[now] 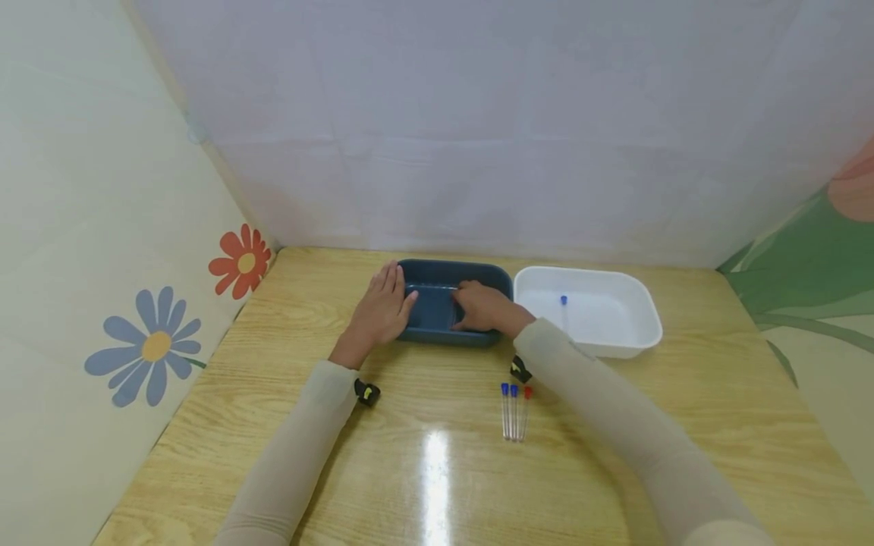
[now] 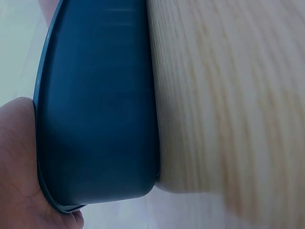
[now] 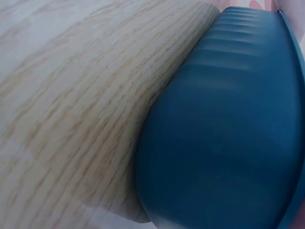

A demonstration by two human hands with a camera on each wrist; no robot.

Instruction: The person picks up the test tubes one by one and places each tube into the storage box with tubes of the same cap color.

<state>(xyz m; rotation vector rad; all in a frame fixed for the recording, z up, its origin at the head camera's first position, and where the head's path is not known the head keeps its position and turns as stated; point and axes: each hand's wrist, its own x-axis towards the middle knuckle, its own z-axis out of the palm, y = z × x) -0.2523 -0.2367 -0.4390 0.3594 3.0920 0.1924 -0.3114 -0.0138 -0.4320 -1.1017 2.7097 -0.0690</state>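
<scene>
A dark blue tray (image 1: 426, 337) sits on the table, and the left wrist view shows its outer wall closely. My left hand (image 1: 378, 307) rests along its left rim, fingers straight and thumb reaching over the inside. My right hand (image 1: 483, 307) is down inside the tray's right part, with thumb and forefinger bent towards the floor of the tray. Whether anything lies between those fingertips is too small to tell. In the right wrist view the tray wall (image 3: 219, 124) fills the right side and the right hand is mostly out of sight.
A white tray (image 1: 645, 311) stands against the blue one's right side, holding a blue-capped tube (image 1: 564, 301). Nearer on the table lie two blue-capped tubes (image 1: 509, 413) and a red-capped tube (image 1: 525, 413), below the right wrist. A pale cloth wall (image 1: 437, 152) rises behind the trays.
</scene>
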